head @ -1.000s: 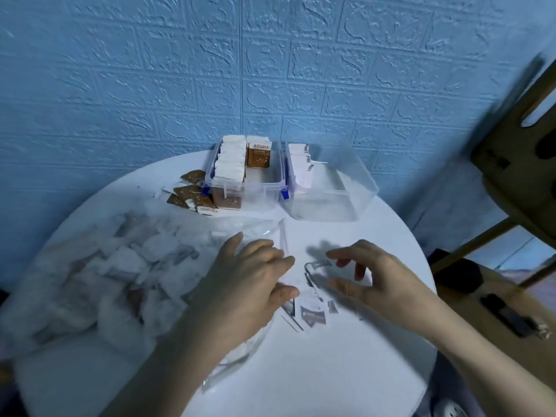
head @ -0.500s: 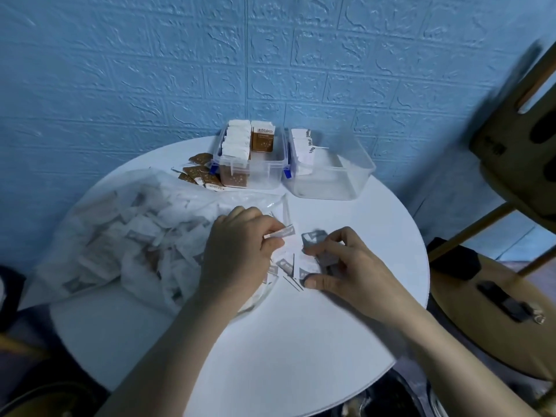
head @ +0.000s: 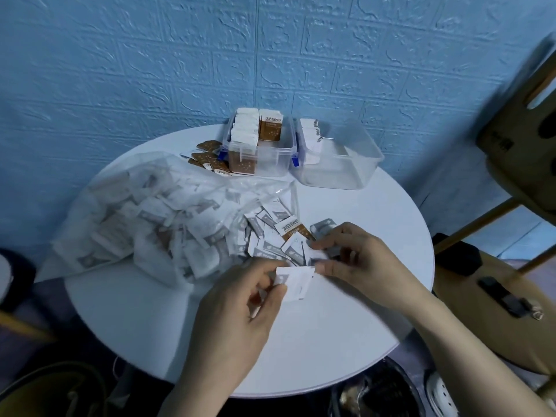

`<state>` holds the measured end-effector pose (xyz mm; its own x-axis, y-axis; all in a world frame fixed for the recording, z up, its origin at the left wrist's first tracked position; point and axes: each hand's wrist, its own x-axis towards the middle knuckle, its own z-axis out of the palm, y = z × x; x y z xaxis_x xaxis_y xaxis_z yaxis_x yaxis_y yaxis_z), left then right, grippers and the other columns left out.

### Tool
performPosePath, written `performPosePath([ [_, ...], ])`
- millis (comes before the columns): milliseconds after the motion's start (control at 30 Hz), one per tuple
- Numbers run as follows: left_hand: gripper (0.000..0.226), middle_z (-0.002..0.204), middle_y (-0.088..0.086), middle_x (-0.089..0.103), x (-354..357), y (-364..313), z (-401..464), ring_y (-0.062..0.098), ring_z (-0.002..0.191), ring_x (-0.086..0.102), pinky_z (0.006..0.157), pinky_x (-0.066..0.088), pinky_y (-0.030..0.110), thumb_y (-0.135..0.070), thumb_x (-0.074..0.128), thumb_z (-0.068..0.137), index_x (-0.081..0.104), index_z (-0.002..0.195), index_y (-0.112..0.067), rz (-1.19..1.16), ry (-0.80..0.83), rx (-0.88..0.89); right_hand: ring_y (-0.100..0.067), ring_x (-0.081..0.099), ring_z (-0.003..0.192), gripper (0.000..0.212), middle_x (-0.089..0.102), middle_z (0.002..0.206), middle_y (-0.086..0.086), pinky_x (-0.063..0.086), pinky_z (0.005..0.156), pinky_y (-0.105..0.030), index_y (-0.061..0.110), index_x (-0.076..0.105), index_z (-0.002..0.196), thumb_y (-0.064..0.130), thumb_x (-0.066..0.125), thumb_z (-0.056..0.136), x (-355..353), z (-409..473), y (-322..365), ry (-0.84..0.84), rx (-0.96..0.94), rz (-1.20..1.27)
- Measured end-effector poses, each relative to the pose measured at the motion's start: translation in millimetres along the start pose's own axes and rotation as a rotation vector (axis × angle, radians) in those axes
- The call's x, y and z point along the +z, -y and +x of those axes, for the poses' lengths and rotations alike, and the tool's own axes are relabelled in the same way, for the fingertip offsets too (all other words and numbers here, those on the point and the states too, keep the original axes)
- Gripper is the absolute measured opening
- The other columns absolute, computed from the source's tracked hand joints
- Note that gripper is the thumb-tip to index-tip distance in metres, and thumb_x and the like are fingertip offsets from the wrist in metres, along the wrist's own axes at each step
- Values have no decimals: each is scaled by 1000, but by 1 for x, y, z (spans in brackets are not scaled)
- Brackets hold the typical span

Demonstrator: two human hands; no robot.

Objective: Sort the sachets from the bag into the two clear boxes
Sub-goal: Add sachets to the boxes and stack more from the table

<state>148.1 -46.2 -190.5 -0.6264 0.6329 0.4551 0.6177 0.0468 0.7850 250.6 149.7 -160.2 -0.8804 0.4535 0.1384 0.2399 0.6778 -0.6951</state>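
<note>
A clear plastic bag full of white sachets lies on the left of the round white table. Several loose sachets spill from its mouth, one brown and white. My left hand pinches a white sachet just in front of the pile. My right hand pinches that sachet's right edge and also holds grey-printed sachets. At the back stand two clear boxes: the left box holds brown and white sachets, the right box holds a few white ones.
Several brown sachets lie on the table left of the left box. A wooden chair and a brown stool stand to the right. A blue textured wall is close behind the table.
My hands moved nearer the front of the table. The left hand now holds a white sachet, and the right hand has come to its edge. More loose sachets show by the bag's mouth.
</note>
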Motion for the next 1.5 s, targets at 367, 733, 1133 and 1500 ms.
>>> performPosePath([
  [367, 15, 73, -16, 56, 0, 7, 1, 5, 67, 55, 61, 44, 20, -30, 70, 72, 63, 86, -31, 9, -9, -35, -4, 51, 85, 57, 52, 97, 14, 40, 78, -15, 50, 55, 111, 24, 85, 70, -1, 12, 3, 105, -35, -58],
  [733, 28, 81, -13, 59, 2, 7, 0, 11, 68, 57, 64, 50, 31, -28, 69, 72, 60, 95, -40, -69, 1, -55, -15, 46, 62, 17, 56, 68, 3, 39, 60, -23, 24, 67, 73, 12, 77, 80, 1, 7, 6, -121, -5, 284],
  [1133, 18, 77, -15, 54, -2, 5, 0, 6, 66, 52, 60, 43, 20, -33, 70, 74, 63, 90, -32, -2, 18, 11, -12, 49, 53, 6, 56, 59, 0, 39, 55, -20, 14, 66, 76, 18, 68, 80, 23, -32, 21, 13, -3, 631],
  [1500, 19, 73, -17, 50, -3, 1, -1, 7, 64, 51, 57, 47, 27, -35, 70, 73, 58, 87, -35, 50, 27, -13, 7, 50, 83, 54, 50, 102, 16, 40, 75, -19, 36, 59, 123, 42, 79, 73, 6, 7, 10, 57, 60, -143],
])
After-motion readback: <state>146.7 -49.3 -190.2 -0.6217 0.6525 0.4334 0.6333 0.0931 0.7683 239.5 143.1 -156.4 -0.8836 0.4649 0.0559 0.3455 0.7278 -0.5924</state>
